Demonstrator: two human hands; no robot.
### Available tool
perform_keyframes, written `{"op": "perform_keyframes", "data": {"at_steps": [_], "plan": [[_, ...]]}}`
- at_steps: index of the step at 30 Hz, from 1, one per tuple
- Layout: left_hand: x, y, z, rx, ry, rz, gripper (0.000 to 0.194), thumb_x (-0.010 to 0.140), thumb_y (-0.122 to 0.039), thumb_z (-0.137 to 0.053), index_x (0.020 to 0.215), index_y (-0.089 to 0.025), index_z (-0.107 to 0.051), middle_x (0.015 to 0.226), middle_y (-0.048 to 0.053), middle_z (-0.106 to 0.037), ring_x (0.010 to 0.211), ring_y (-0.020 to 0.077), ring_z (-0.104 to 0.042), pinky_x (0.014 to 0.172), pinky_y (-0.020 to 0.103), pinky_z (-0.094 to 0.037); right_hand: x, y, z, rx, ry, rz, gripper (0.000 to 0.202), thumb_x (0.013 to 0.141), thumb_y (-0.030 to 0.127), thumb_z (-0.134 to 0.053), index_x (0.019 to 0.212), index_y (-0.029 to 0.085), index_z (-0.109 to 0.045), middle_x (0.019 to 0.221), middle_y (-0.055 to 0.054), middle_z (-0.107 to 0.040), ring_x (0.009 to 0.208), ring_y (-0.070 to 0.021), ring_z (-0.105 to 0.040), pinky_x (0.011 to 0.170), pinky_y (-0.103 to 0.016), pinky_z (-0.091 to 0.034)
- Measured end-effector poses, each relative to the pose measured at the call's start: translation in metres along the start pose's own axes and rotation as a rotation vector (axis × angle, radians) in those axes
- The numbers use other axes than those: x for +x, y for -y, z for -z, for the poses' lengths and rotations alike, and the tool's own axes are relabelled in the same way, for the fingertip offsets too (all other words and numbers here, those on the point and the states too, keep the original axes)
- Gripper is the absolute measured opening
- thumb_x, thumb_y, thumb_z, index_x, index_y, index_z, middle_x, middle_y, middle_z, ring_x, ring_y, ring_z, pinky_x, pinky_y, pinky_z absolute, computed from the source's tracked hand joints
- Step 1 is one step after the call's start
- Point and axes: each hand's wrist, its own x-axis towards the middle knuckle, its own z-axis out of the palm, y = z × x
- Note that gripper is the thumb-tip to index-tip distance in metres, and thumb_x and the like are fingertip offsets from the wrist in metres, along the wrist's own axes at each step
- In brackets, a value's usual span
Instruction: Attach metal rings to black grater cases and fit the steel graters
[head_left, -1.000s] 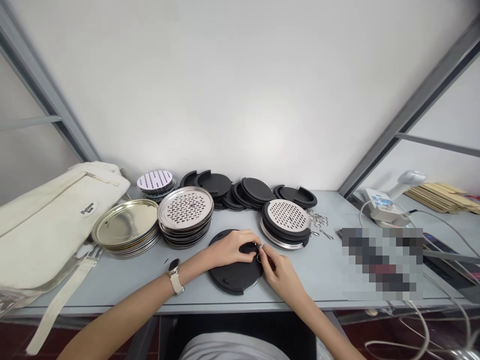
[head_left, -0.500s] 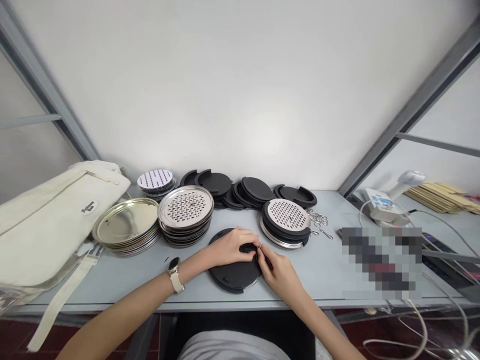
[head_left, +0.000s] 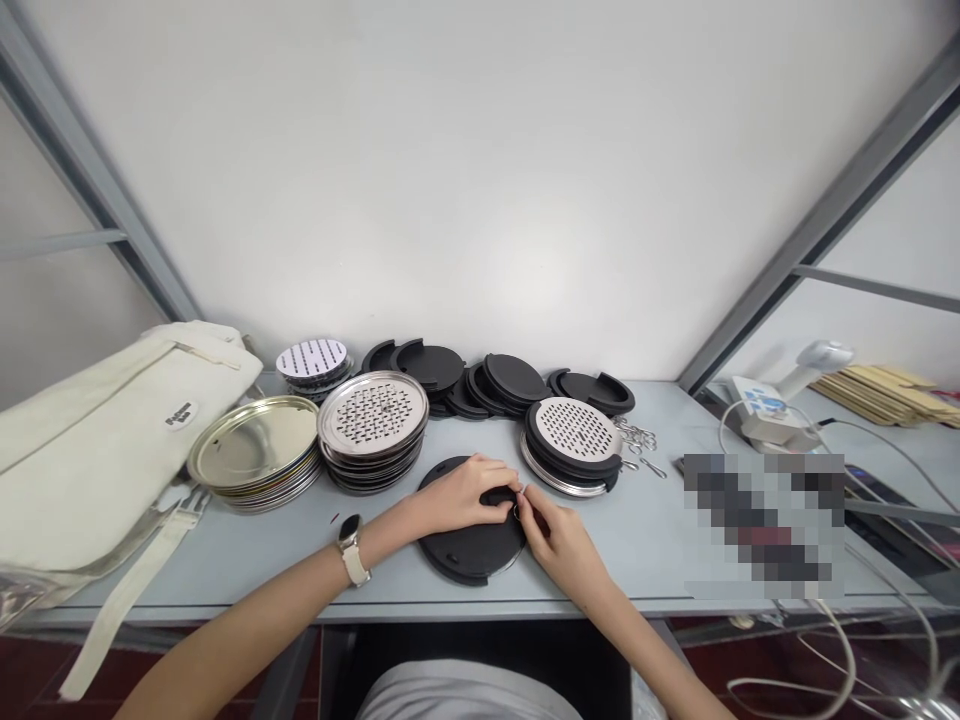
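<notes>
A black round disc with a raised rim lies on the table in front of me. Over its upper part is my left hand, closed, with thumb and fingers pinching at the disc's right edge. My right hand is closed too, its thumb and forefinger pinched on a small metal ring at that same edge, fingertips touching the left hand's. Fingers partly hide the ring. Several metal clips lie loose to the right, beside a stack of black discs topped by a perforated plate.
Stacked gold lids and perforated metal plates stand at the left, near a cream bag. More black discs line the wall. A white scanner with cables stands at the right; a blurred patch covers the table's right side.
My right fingertips have shifted very slightly at the disc's edge, and the small ring shows a little more clearly. My left hand and the stacks stay as they were.
</notes>
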Motion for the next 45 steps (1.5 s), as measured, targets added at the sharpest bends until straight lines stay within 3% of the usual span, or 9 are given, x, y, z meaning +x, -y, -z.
{"op": "perform_keyframes", "data": {"at_steps": [6,12,30,45], "plan": [[-0.0020,-0.0019,0.0006,-0.048,-0.042,0.074,0.049,0.080,-0.013,-0.061,0.126,-0.021,-0.047,0.106,0.005,-0.064,0.103,0.0209,-0.057,0.093,0.032,-0.042,-0.0009,-0.0005,-0.0013,-0.026,0.005,-0.021,0.022,0.097,0.030,-0.034,0.079,0.023,-0.044,0.057,0.003,-0.050,0.046,-0.0144,-0.048,0.049,-0.025,-0.031],[-0.0001,0.0025,-0.0017,-0.021,-0.018,-0.006,0.025,0.084,-0.012,-0.058,0.108,-0.019,-0.062,0.106,0.005,-0.066,0.097,0.0178,-0.060,0.096,0.031,-0.039,-0.0013,0.0010,0.0002,-0.017,0.006,-0.006,0.023,0.098,0.029,-0.032,0.087,0.022,-0.050,0.065,0.000,-0.059,0.052,-0.0157,-0.054,0.052,-0.026,-0.034],[0.0000,0.0048,-0.0031,-0.091,-0.030,0.031,0.022,0.081,-0.011,-0.061,0.102,-0.018,-0.065,0.101,0.004,-0.066,0.095,0.0179,-0.061,0.089,0.028,-0.044,-0.0023,0.0004,-0.0014,-0.131,0.002,-0.030,0.024,0.097,0.029,-0.034,0.092,0.021,-0.056,0.061,0.000,-0.059,0.048,-0.0163,-0.055,0.050,-0.026,-0.032],[0.0006,0.0060,-0.0025,-0.125,-0.014,0.026,0.020,0.081,-0.012,-0.060,0.099,-0.017,-0.064,0.093,0.004,-0.065,0.087,0.0166,-0.060,0.082,0.026,-0.045,-0.0048,0.0028,0.0011,-0.037,0.036,-0.058,0.026,0.098,0.032,-0.033,0.087,0.021,-0.053,0.062,0.000,-0.058,0.049,-0.0152,-0.052,0.051,-0.025,-0.033]]}}
